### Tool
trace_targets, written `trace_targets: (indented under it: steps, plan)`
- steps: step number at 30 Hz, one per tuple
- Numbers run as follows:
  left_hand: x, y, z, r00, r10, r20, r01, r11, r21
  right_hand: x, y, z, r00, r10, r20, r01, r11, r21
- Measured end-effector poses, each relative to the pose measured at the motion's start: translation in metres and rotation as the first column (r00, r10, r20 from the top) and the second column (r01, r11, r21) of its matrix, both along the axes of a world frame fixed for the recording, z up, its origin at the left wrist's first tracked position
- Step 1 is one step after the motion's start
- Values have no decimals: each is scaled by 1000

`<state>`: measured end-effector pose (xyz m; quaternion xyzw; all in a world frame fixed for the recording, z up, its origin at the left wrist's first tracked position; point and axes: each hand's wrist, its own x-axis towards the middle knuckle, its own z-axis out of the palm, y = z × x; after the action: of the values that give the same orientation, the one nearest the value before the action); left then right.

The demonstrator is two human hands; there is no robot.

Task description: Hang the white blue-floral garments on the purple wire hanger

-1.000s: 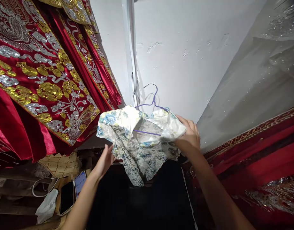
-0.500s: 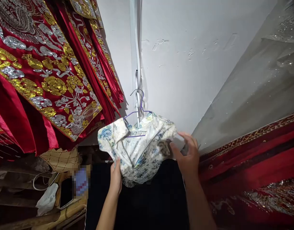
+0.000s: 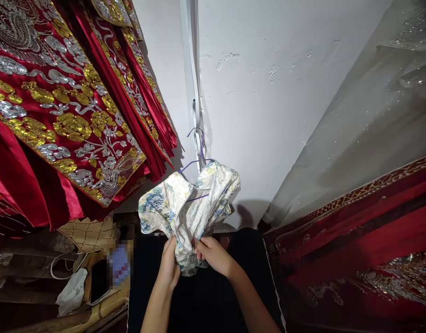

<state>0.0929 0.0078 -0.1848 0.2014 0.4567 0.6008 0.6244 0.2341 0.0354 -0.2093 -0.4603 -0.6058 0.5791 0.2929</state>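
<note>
A small white garment with a blue and yellow flower print (image 3: 171, 206) hangs on a purple wire hanger (image 3: 198, 152) hooked on a white strip at the wall corner. Both my hands are at its lower hem. My left hand (image 3: 170, 264) grips the hem from the left, fingers closed on the cloth. My right hand (image 3: 213, 254) pinches the same hem from the right. The two hands nearly touch.
Red garments with gold and silver embroidery (image 3: 60, 111) hang at the left. A sheer sequined veil (image 3: 366, 120) and more red embroidered cloth (image 3: 355, 249) fill the right. Phones (image 3: 99, 281), a cable and crumpled tissue (image 3: 71, 291) lie on a bamboo shelf at lower left.
My right hand let go of the garment's right shoulder and came down to the hem beside my left hand. The garment now hangs bunched and narrower on the hanger.
</note>
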Motion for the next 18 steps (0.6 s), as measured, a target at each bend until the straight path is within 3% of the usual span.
trace_targets:
  steps: [4, 7, 9, 11, 12, 13, 16, 18]
  plan:
    - [6, 2, -5, 998, -27, 59, 27, 1000, 0, 3, -3, -7, 992, -10, -124, -2, 995, -98]
    - [-1, 8, -11, 987, 148, -65, -145, 988, 59, 17, 2, -6, 982, -111, -154, 94, 989, -116]
    - [-13, 12, -17, 874, 414, -253, -379, 908, 178, 33, 9, -3, 971, -187, -152, 174, 980, -94]
    - [-24, 12, -25, 681, 608, -408, -511, 794, 330, 49, 15, -2, 953, -254, -165, 244, 966, -80]
    - [-25, 11, -29, 631, 628, -455, -501, 778, 380, 54, 17, -2, 947, -272, -172, 262, 962, -81]
    - [-24, 10, -32, 637, 596, -490, -444, 802, 399, 57, 18, -3, 944, -278, -177, 268, 960, -84]
    - [-1, 4, -39, 780, 243, -576, -58, 945, 320, 47, 15, -8, 951, -250, -181, 235, 967, -99]
    - [19, 2, -39, 793, 50, -608, 143, 954, 265, 33, 9, -11, 963, -205, -174, 188, 976, -111]
